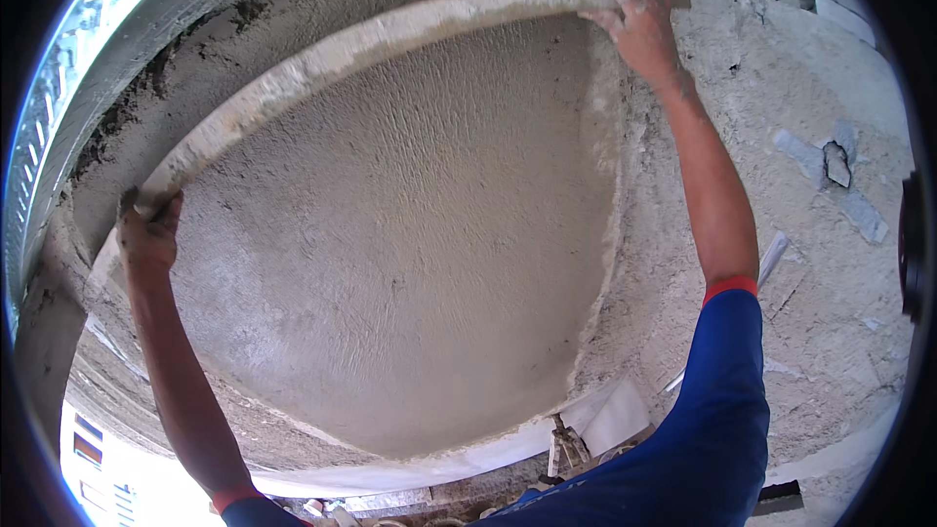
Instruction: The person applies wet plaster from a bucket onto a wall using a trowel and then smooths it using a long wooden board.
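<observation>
A long straightedge board, pale and smeared with mortar, stretches across the upper part of a wall coated in wet grey plaster. My left hand is closed round its left end, the thumb on the near side. At the other end, my right hand grips the board from above with the fingers over its face. The board lies against the plaster, and below it the surface shows fine vertical ripples. Above the board the plaster is rougher and darker.
Bare rough wall continues to the right, with a cross-shaped grey patch around a hole. A beam edge borders the upper left, with bright daylight beyond. Rubble and scraps lie at the wall's foot, beside a pale sheet.
</observation>
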The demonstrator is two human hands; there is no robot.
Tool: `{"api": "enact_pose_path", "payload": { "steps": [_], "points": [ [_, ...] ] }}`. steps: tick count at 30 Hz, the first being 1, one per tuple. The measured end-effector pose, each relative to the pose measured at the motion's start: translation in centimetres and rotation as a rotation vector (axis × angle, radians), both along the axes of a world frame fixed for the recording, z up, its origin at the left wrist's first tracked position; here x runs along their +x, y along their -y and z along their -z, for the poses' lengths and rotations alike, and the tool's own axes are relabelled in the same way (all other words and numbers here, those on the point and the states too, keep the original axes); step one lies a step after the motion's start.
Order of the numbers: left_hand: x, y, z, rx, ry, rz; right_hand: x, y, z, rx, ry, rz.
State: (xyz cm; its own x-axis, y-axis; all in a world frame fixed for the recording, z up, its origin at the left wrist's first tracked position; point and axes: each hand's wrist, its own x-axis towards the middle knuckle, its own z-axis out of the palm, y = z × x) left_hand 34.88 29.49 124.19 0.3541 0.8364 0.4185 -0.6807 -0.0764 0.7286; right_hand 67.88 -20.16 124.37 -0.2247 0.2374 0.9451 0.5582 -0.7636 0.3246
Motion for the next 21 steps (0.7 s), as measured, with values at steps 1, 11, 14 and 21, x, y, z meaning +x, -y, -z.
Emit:
{"api": "enact_pose_path", "payload": {
  "steps": [1, 11, 14, 21],
  "points": [
    [-0.1, 0.4, 0.6, 0.006, 0.007, -0.002, 1.0, 0.0, 0.9, 0.008, 0.043, 0.046],
    [-0.5, 1.8, 11.5, 0.032, -0.103, -0.059, -1.1, -1.2, 15.6, 0.012, -0.207, -0.023],
    [0.1, 1.2, 7.6, 0.108, 0.008, -0.081, 0.0, -0.8, 9.2, 0.018, -0.174, 0.018],
    [0.3, -2.2, -3.9, 0.179, 0.02, 0.048, 0.2, -0.3, -2.9, 0.015, 0.143, 0.02]
  ]
}}
